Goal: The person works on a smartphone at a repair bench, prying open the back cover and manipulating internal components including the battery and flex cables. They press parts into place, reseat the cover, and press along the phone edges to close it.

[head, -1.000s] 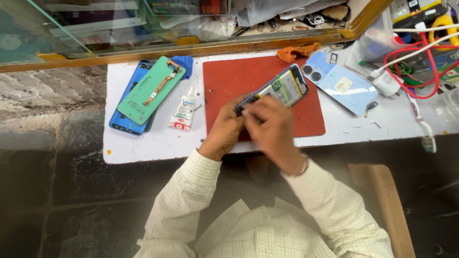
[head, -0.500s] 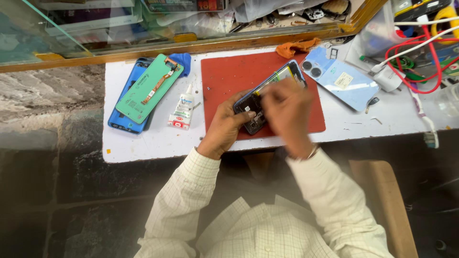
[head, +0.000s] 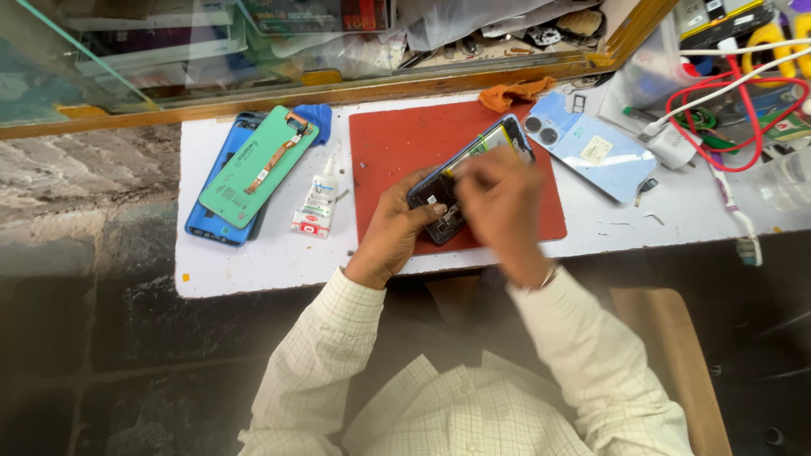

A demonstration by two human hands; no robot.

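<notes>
Red rubber mat lies on the white table, and over it sits an opened smartphone, back cover off. The left hand grasps its lower end. The right hand is blurred, fingers pinched over the phone's middle; what it grips I cannot tell. A pale blue back cover lies just beside the mat, a small glue tube to its left.
</notes>
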